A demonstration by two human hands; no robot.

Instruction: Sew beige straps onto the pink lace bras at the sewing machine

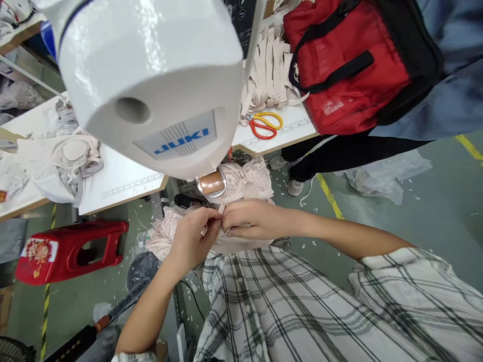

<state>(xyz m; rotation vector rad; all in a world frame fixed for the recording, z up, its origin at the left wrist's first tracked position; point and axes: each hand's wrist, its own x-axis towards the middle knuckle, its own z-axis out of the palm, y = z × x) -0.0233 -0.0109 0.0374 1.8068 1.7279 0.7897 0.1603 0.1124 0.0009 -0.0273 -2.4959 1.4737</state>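
A pale beige lace bra (pixel 249 178) hangs below the head of a white JUKI sewing machine (pixel 158 85). My left hand (pixel 192 234) pinches the end of a narrow beige strap (pixel 222 208) between thumb and forefinger. Close against it, my right hand (pixel 251 218) has its fingers curled around the bra's fabric. The fingertips of both hands nearly meet just in front of the machine's rounded metal part (pixel 212 184). More beige lace pieces (pixel 163 235) lie bunched to the left of my left hand.
Red-and-yellow-handled scissors (pixel 266 124) and a pile of beige straps (pixel 269 75) are on the right table. Fabric pieces (pixel 64 156) cover part of the left table. A person stands at the right beside a red bag (pixel 347 65). A red stool (pixel 71 251) is at the left.
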